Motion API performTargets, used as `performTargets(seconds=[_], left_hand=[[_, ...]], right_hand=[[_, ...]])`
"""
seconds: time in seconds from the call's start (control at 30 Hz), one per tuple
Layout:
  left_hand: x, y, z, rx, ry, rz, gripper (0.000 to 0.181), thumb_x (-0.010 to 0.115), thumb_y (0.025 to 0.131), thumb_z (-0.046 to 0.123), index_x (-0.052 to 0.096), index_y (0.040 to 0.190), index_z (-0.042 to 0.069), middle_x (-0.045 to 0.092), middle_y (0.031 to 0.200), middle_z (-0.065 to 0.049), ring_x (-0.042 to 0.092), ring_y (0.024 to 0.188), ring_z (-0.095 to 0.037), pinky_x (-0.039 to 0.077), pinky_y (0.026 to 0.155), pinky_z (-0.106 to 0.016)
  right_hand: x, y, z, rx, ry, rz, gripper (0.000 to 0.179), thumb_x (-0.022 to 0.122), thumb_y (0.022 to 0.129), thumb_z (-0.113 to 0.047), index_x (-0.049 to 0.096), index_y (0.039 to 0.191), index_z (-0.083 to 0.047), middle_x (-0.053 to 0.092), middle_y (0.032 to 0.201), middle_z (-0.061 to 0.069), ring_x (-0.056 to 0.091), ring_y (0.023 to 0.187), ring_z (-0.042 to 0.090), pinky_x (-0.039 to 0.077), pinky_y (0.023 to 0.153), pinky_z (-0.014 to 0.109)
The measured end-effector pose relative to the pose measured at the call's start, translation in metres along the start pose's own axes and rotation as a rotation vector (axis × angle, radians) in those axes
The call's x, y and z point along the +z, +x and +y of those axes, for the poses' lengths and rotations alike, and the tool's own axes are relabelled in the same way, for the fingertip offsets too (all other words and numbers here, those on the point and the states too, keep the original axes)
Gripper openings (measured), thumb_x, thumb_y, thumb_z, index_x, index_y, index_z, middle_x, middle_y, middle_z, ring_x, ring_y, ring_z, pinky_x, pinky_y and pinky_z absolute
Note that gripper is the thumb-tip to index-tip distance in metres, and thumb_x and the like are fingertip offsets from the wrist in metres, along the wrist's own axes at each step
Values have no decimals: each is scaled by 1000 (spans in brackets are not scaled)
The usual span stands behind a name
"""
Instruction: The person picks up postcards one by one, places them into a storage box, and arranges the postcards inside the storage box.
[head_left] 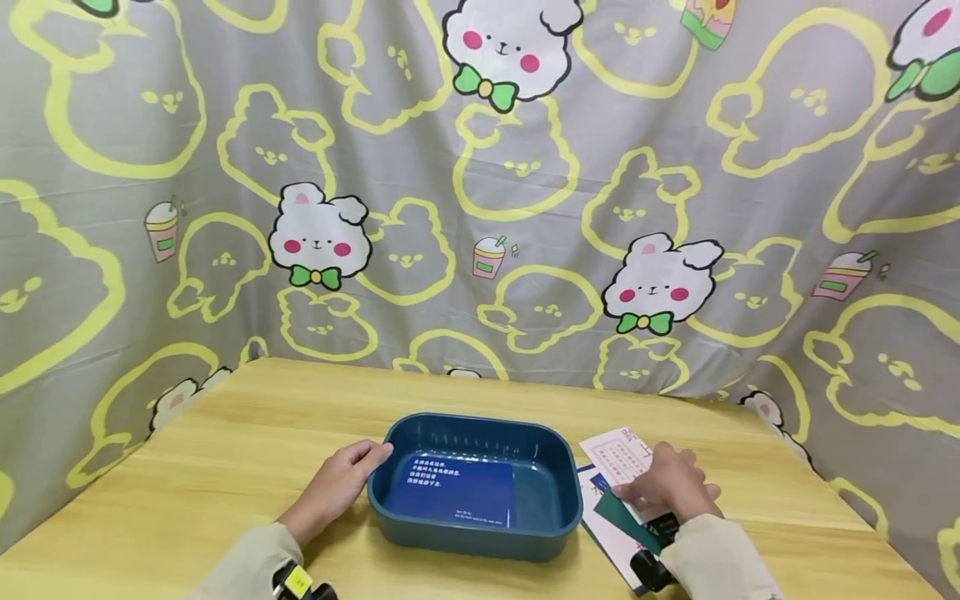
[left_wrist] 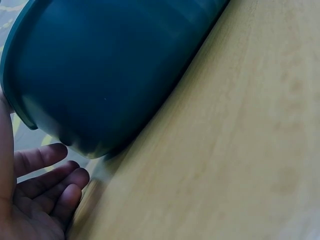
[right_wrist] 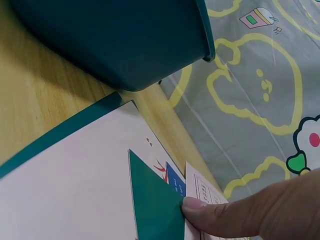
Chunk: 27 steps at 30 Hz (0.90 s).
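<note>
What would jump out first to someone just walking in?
Probably the cartoon-bunny curtain hanging behind the table. Then the dark teal tub in the middle, a blue card lying inside and the left hand at its rim. On the right, the right hand holds a pale card.

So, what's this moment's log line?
left hand: at teal rectangular plastic bin | right hand: holds pale printed paper card | blue rectangular card: inside bin

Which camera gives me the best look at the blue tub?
The head view: it shows nearly the whole blue tub, including its inside and the blue card lying there. The left wrist and right wrist views each show only part of its outside, cropped by the frame.
</note>
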<state>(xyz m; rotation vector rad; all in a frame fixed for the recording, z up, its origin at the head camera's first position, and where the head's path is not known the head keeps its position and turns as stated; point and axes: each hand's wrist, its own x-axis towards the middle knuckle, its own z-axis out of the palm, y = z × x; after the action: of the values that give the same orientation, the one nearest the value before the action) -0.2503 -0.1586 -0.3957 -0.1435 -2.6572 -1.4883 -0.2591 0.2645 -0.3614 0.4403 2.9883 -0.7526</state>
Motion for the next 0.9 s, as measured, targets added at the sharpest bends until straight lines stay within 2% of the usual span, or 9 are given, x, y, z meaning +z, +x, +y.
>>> performTargets(seconds=[0.13,0.23,0.4,0.5,0.67,0.9], left_hand=[[-1,-9,-1,-19,16,3,50,48,97,55,69,105,11,65,104,0,55,94,-17,44,83,-42],[1,-10,-2,-34,0,-13,50,48,96,56,68,103,11,62,95,0,53,87,-17,43,77,-38],[4,0,1,-30,-22,-4,47,50,97,53,67,103,9,53,81,-2,48,77,-18,38,68,-34],[4,0,-2,-30,-26,14,47,51,97,52,68,104,9,52,80,-3,48,76,-19,39,68,-34],[2,0,-4,-35,-26,6,48,51,96,54,68,106,9,51,78,-3,48,73,-19,38,67,-34],[3,10,2,-23,-32,-8,48,51,96,54,67,106,10,52,77,-4,49,71,-19,40,65,-33]], right_hand=[[6,-6,2,7,29,0,70,90,65,-37,55,107,8,41,92,25,43,80,41,30,72,55],[5,-7,5,16,30,8,77,90,65,-35,51,114,9,41,97,27,43,82,42,31,72,57],[-1,-1,8,-4,46,34,82,90,66,-33,47,122,10,44,102,27,44,85,42,32,75,55],[0,2,8,-33,46,27,83,89,68,-32,46,124,11,45,103,27,46,86,41,35,76,53],[1,4,9,-75,51,28,89,89,69,-32,43,131,12,44,109,31,47,88,42,38,77,53],[-8,9,12,-102,62,26,89,86,72,-31,40,134,13,42,114,34,45,93,42,40,79,54]])
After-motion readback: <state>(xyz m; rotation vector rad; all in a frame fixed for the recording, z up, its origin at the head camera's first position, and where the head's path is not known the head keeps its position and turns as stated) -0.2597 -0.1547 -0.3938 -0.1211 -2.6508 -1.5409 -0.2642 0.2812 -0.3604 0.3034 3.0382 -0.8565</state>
